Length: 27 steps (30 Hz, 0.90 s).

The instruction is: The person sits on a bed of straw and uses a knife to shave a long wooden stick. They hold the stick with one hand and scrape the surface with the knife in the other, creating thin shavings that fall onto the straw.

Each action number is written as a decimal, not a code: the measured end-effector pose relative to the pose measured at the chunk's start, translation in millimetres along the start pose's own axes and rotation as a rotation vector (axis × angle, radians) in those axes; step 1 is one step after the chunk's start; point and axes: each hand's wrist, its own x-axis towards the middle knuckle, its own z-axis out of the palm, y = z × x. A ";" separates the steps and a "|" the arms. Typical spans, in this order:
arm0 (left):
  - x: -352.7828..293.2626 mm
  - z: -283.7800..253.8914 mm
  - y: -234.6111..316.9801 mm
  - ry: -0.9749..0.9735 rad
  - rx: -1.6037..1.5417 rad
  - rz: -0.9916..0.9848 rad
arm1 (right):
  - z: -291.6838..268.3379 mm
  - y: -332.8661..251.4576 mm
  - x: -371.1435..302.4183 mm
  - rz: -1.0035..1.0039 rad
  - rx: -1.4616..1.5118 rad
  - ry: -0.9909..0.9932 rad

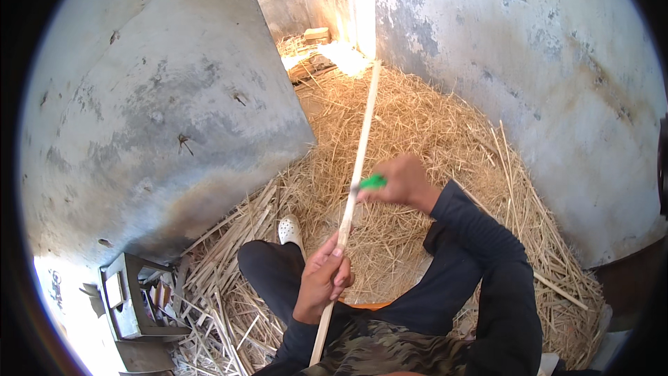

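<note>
My left hand [324,273] is closed round the lower part of a long, pale wooden strip [365,122]. The strip slants up and away from my lap, its far end over the shavings. A green-handled tool [374,181] is gripped in my right hand [405,179], above and to the right of the left one. Its dark end meets the strip about midway along. Motion smears that end, so I cannot tell its exact shape. Both hands are in front of my bent legs.
Curly straw-coloured shavings [410,111] cover the floor ahead, and loose thin strips [226,264] lie at the left. A grey wall [536,97] rises on the right, a leaning slab [167,90] on the left. A small cluttered stand [132,306] sits lower left; a white clog [289,230] is nearby.
</note>
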 end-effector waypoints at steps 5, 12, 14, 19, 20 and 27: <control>-3.6 -1.0 -0.1 0.090 0.129 0.048 | 6.6 6.1 6.9 0.015 -0.101 -0.022; -8.7 3.1 -2.3 0.056 0.054 0.005 | 3.4 14.8 0.0 0.065 -0.047 0.014; -5.6 -4.7 -2.5 -0.005 -0.111 0.000 | 10.2 -14.8 -4.7 -0.072 0.067 0.068; -12.9 2.8 -2.9 0.024 -0.148 -0.077 | -11.9 32.2 22.6 -0.032 -0.171 0.120; -14.9 2.7 -3.2 0.026 -0.145 -0.083 | -9.4 31.9 20.2 -0.017 -0.149 0.102; -34.8 1.0 -19.8 0.024 -0.150 -0.153 | -13.2 85.0 35.4 0.227 -0.316 0.107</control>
